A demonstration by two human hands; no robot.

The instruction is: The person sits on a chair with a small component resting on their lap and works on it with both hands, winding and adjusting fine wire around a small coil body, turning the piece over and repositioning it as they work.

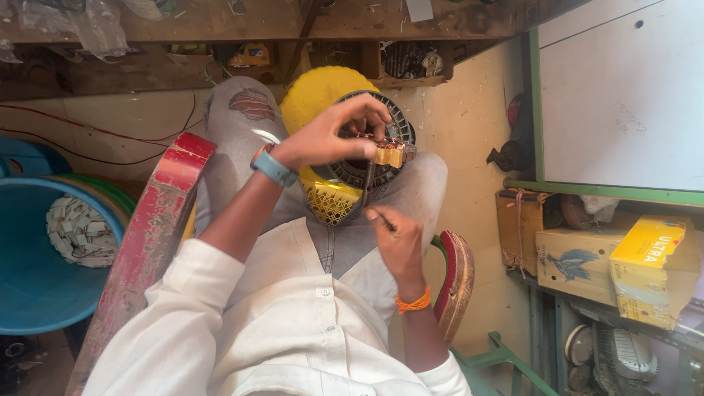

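I sit on a chair with a yellow fan housing (317, 92) and its dark round grille (381, 117) resting on my lap. My left hand (334, 136), with a blue wristband, grips a small motor part with copper windings (389, 150) held over the grille. My right hand (396, 235), with an orange band at the wrist, pinches a thin dark tool (370, 198) that points up toward the motor part. My grey torn jeans and white shirt fill the middle of the view.
A red wooden chair arm (158, 220) runs along my left, another arm (458, 275) on my right. A blue tub (44, 293) with small pale pieces stands at left. Cardboard boxes (579, 260) and a yellow box (649, 264) sit at right below a white board (623, 95).
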